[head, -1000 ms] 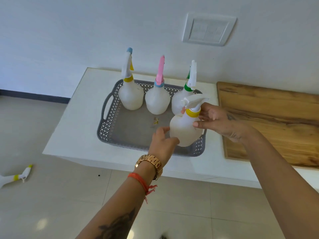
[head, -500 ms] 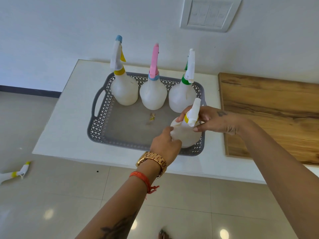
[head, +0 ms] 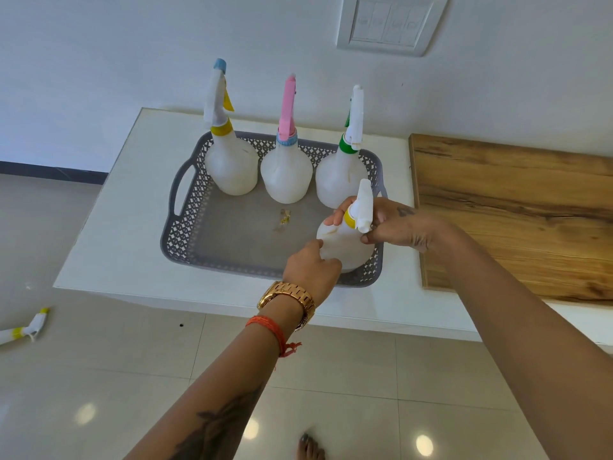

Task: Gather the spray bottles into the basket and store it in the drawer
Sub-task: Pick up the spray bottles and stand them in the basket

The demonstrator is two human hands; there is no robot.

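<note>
A white counter runs along a pale wall under a switch plate, with a wooden board lying on its right part and glossy floor tiles below. A grey lattice basket with a side handle sits on the counter. Along its far wall three white spray bottles stand upright in a row: one with a yellow collar and blue tip, one with a pink trigger, one with a green collar.

A fourth bottle, with a yellow collar and white trigger, stands at the basket's near right corner. The right hand pinches its neck and trigger head between thumb and fingers. The left hand, wearing a gold watch and a red thread bracelet, curls its fingers against the bottle's lower left side. Whether the bottle's base touches the basket floor cannot be told.

A small yellowish scrap lies on the basket floor. Another spray bottle lies on its side on the tiles at far left. Bare toes show at the bottom edge.
</note>
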